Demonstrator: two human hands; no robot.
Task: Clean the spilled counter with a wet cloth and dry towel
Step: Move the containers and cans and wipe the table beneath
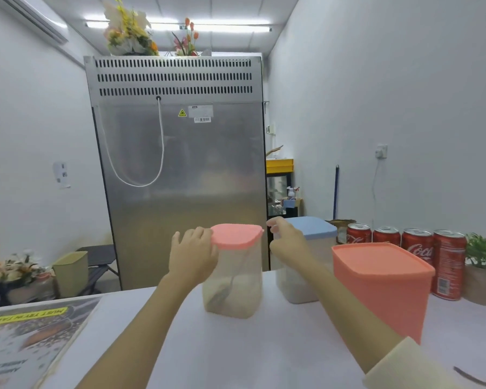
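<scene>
A clear container (233,279) with a pink lid (236,235) stands on the white counter (250,349); a spoon and some pale powder lie inside it. My left hand (192,255) grips its left side just under the lid. My right hand (285,240) hovers at the lid's right corner, fingers loosely curled, holding nothing. No cloth or towel is in view.
A blue-lidded container (312,228) stands behind my right hand. A pink tub (382,287) sits to the right, with several cola cans (446,265) and a potted plant (483,270) beyond. A printed poster (26,338) lies at the left. A steel fridge (180,169) stands behind the counter.
</scene>
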